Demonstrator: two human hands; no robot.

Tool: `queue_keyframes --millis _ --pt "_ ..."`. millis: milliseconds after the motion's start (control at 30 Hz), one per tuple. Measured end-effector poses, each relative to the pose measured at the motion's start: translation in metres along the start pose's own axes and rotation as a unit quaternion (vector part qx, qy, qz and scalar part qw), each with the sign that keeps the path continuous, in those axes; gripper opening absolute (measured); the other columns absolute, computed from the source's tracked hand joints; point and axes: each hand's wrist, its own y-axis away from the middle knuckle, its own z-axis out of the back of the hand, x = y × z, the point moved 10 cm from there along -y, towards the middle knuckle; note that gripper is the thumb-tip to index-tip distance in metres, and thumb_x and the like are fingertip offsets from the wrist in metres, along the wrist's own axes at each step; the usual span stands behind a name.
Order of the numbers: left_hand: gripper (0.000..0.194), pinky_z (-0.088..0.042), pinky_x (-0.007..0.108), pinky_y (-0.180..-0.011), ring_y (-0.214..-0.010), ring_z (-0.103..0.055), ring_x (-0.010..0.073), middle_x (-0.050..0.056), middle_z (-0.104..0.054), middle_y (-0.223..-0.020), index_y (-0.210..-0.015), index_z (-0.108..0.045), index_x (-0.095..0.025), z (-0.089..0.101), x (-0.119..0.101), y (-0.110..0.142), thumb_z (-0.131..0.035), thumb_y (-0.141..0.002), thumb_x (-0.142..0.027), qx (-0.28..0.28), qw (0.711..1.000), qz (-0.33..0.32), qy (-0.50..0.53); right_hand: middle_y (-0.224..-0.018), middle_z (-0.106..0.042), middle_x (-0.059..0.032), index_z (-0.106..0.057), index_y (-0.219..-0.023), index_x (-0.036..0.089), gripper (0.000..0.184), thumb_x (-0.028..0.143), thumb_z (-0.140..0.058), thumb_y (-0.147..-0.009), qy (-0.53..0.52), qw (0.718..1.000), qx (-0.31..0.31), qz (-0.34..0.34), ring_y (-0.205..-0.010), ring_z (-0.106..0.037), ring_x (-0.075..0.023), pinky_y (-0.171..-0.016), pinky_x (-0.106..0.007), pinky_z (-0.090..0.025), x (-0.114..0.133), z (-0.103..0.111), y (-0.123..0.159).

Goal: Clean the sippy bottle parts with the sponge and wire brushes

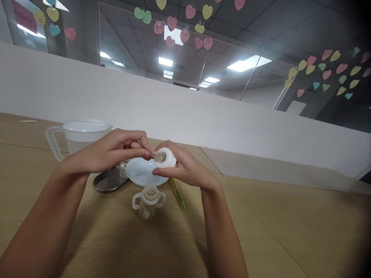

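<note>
My left hand (pixel 124 150) pinches the tip of a clear bottle nipple (pixel 159 156) between thumb and fingers. The nipple sits in the opening of a white bottle collar (pixel 167 159), which my right hand (pixel 185 164) grips around its outside. Below both hands a clear baby bottle (pixel 147 204) with two side handles stands upright on the table, its threaded neck uncovered. Behind the bottle is a white bowl (pixel 136 178), partly hidden by my hands.
A translucent pitcher (pixel 84 135) stands at the back left, partly behind my left arm. Left of the bowl lies a dark metal tray (pixel 108 180) with a clear item on it. A green-handled utensil (pixel 177 195) lies right of the bottle. A white wall (pixel 232 127) bounds the table's back.
</note>
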Motion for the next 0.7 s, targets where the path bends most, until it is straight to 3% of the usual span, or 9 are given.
queue_keyframes --millis 167,267,467,700 --pt "0.033 -0.037 0.024 -0.049 -0.050 -0.049 0.0123 -0.002 -0.052 -0.049 -0.077 -0.064 -0.019 -0.008 -0.002 -0.001 -0.057 -0.079 -0.051 0.044 0.996 -0.017 0.081 -0.086 -0.054 0.0012 -0.050 -0.098 0.021 0.034 0.037 -0.070 -0.075 -0.023 1.000 0.012 -0.002 -0.073 -0.050 -0.0121 -0.060 -0.023 -0.040 0.003 0.000 0.002" --pt "0.029 -0.036 0.023 -0.048 -0.051 -0.049 0.0117 -0.001 -0.057 -0.053 -0.078 -0.065 -0.019 -0.009 -0.008 -0.001 -0.060 -0.078 -0.047 0.044 0.995 -0.026 0.085 -0.086 -0.054 0.0012 -0.050 -0.097 0.022 0.032 0.037 -0.069 -0.075 0.010 1.000 0.008 -0.004 -0.073 -0.050 -0.0124 -0.059 -0.023 -0.038 0.001 0.000 0.001" --pt "0.026 -0.044 0.024 -0.065 -0.079 -0.062 0.0171 0.000 -0.069 -0.091 -0.092 -0.070 -0.026 0.000 -0.031 0.003 -0.052 -0.084 -0.044 -0.037 0.995 -0.071 -0.053 -0.096 -0.057 -0.0003 -0.050 -0.100 0.022 0.029 0.033 -0.066 -0.079 0.060 0.998 -0.003 -0.005 -0.083 -0.052 -0.0141 -0.068 -0.025 -0.040 -0.009 -0.001 -0.005" --pt "0.029 -0.043 0.025 -0.069 -0.081 -0.061 0.0168 0.000 -0.067 -0.090 -0.090 -0.066 -0.024 -0.008 -0.060 0.012 -0.039 -0.091 -0.035 -0.072 0.978 -0.133 -0.144 -0.101 -0.060 -0.0035 -0.049 -0.105 0.020 0.029 0.033 -0.061 -0.082 0.121 0.991 0.015 -0.052 -0.084 -0.054 -0.0167 -0.069 -0.028 -0.041 -0.006 -0.002 0.002"
